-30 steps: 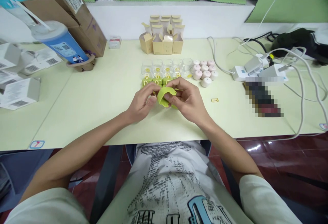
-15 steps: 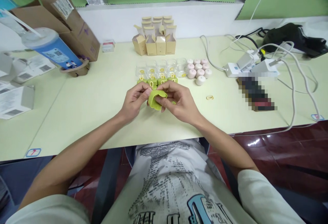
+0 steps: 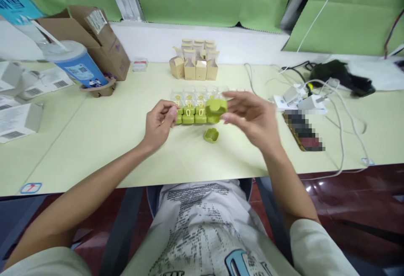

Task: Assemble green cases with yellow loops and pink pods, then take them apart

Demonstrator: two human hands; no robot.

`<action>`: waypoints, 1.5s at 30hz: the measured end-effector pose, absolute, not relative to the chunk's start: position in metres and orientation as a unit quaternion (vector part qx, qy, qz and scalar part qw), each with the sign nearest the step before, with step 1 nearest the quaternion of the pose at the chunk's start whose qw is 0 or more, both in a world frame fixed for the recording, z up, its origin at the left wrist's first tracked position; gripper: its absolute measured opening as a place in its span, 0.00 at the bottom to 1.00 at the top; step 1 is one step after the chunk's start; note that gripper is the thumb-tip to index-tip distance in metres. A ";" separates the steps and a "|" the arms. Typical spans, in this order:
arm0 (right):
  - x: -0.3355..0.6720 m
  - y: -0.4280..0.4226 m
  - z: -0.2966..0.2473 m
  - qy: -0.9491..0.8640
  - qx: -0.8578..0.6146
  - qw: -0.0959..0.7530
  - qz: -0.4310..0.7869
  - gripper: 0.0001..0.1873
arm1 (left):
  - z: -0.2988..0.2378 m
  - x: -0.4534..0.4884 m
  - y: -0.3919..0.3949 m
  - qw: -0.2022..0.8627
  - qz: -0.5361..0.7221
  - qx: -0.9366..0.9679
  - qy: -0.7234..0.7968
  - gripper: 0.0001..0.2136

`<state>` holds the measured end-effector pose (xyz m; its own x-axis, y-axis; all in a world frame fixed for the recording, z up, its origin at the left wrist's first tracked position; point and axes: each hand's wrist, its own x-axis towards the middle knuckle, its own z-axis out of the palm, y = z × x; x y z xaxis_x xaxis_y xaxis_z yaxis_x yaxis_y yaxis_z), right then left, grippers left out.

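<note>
My right hand (image 3: 254, 118) grips a green cup-like piece with a wavy rim (image 3: 216, 111) by its right side, thumb below and fingers above. To the left, my left hand (image 3: 160, 122) is closed, thumb pressed to the curled fingers; whatever is between them is hidden. Between the hands stand several green pieces (image 3: 188, 118) in rows, with yellow loops on top. A separate green scalloped cup (image 3: 211, 135) lies on the table just in front of them. Behind the rows are clear plastic cups (image 3: 189, 93) with yellow bits inside. My right hand covers most of the pale pink pieces.
Small open cardboard boxes (image 3: 195, 63) stand near the wall. At left are a large carton (image 3: 94, 42), a blue drink cup (image 3: 78, 67) in a holder and white boxes (image 3: 19, 122). A phone (image 3: 303, 131), power strip (image 3: 280, 102) and loose cables lie at right.
My hands have moved apart, the right one rightward with a green piece. A green cup now shows on the table in front of the rows. The view has tilted slightly upward.
</note>
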<state>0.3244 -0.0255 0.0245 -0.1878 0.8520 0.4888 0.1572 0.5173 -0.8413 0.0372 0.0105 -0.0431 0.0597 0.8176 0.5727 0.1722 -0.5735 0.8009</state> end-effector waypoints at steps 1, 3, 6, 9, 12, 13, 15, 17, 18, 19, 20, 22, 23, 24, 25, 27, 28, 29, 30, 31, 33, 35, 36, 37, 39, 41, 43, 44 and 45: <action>0.339 -0.017 0.030 -0.707 -0.391 0.538 0.241 0.25 | -0.045 0.033 0.015 0.245 0.588 0.664 0.391 0.18; 0.365 0.004 0.033 -0.738 -0.414 0.525 0.085 0.17 | -0.051 0.025 0.026 0.194 0.600 0.641 0.438 0.14; 0.385 0.034 0.014 -0.783 -0.430 0.450 -0.008 0.13 | -0.058 0.017 0.044 0.191 0.591 0.598 0.507 0.07; 0.385 0.048 -0.017 -0.801 -0.461 0.381 -0.018 0.14 | -0.064 0.013 0.056 0.234 0.551 0.566 0.566 0.11; 0.381 0.049 -0.036 -0.826 -0.470 0.310 -0.023 0.15 | -0.068 0.014 0.060 0.279 0.517 0.558 0.587 0.11; 0.380 0.048 -0.039 -0.832 -0.475 0.287 -0.026 0.16 | -0.070 0.015 0.060 0.283 0.512 0.562 0.585 0.10; 0.378 0.046 -0.040 -0.837 -0.486 0.251 -0.030 0.17 | -0.071 0.016 0.059 0.280 0.503 0.577 0.579 0.10; 0.375 0.045 -0.040 -0.838 -0.497 0.225 -0.033 0.17 | -0.071 0.018 0.057 0.276 0.495 0.588 0.577 0.10; 0.373 0.045 -0.040 -0.838 -0.500 0.215 -0.036 0.17 | -0.070 0.019 0.056 0.275 0.493 0.589 0.578 0.10; 0.372 0.045 -0.040 -0.839 -0.502 0.205 -0.039 0.17 | -0.069 0.019 0.056 0.276 0.492 0.589 0.579 0.09; 0.370 0.045 -0.040 -0.840 -0.504 0.197 -0.042 0.17 | -0.068 0.020 0.055 0.277 0.492 0.588 0.580 0.09; 0.367 0.045 -0.042 -0.842 -0.504 0.186 -0.045 0.17 | -0.066 0.021 0.054 0.279 0.492 0.585 0.581 0.10; 0.367 0.045 -0.043 -0.843 -0.503 0.184 -0.044 0.17 | -0.064 0.021 0.054 0.281 0.491 0.584 0.582 0.10; 0.367 0.045 -0.044 -0.844 -0.502 0.183 -0.042 0.17 | -0.063 0.021 0.053 0.284 0.491 0.583 0.582 0.10; 0.367 0.046 -0.045 -0.845 -0.501 0.185 -0.039 0.16 | -0.062 0.021 0.053 0.288 0.489 0.583 0.582 0.10; 0.367 0.047 -0.047 -0.845 -0.497 0.192 -0.033 0.17 | -0.061 0.022 0.052 0.295 0.486 0.582 0.581 0.09; 0.368 0.047 -0.048 -0.846 -0.495 0.196 -0.030 0.17 | -0.060 0.022 0.051 0.297 0.485 0.583 0.581 0.09; 0.368 0.047 -0.048 -0.846 -0.493 0.201 -0.028 0.18 | -0.060 0.022 0.051 0.297 0.484 0.584 0.580 0.09; 0.368 0.047 -0.049 -0.847 -0.490 0.204 -0.026 0.19 | -0.060 0.023 0.050 0.295 0.484 0.584 0.580 0.09; 0.368 0.047 -0.049 -0.848 -0.488 0.207 -0.024 0.19 | -0.060 0.023 0.050 0.292 0.485 0.585 0.581 0.09; 0.369 0.046 -0.049 -0.849 -0.483 0.211 -0.021 0.19 | -0.059 0.023 0.050 0.286 0.485 0.586 0.583 0.08; 0.370 0.045 -0.049 -0.850 -0.481 0.214 -0.017 0.20 | -0.059 0.023 0.050 0.281 0.480 0.586 0.589 0.07; 0.372 0.045 -0.049 -0.849 -0.481 0.216 -0.016 0.20 | -0.059 0.023 0.050 0.280 0.477 0.587 0.591 0.06; 0.373 0.046 -0.049 -0.849 -0.482 0.217 -0.017 0.19 | -0.059 0.023 0.050 0.280 0.472 0.588 0.594 0.06; 0.375 0.046 -0.049 -0.847 -0.485 0.214 -0.022 0.18 | -0.058 0.023 0.049 0.279 0.465 0.591 0.597 0.06; 0.376 0.046 -0.048 -0.847 -0.489 0.207 -0.032 0.19 | -0.057 0.023 0.048 0.277 0.460 0.593 0.600 0.06; 0.376 0.046 -0.047 -0.846 -0.493 0.197 -0.044 0.19 | -0.056 0.023 0.048 0.276 0.459 0.592 0.603 0.06; 0.375 0.046 -0.046 -0.846 -0.495 0.194 -0.048 0.19 | -0.055 0.024 0.047 0.275 0.459 0.591 0.604 0.06; 0.375 0.045 -0.045 -0.845 -0.497 0.192 -0.050 0.19 | -0.054 0.024 0.047 0.275 0.458 0.590 0.605 0.06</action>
<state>0.3746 0.0451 -0.0455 -0.4325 0.8202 0.3744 0.8589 0.5011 -0.1054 0.0241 0.0473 -0.0545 -0.1530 0.9662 0.2075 0.4622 -0.1156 0.8792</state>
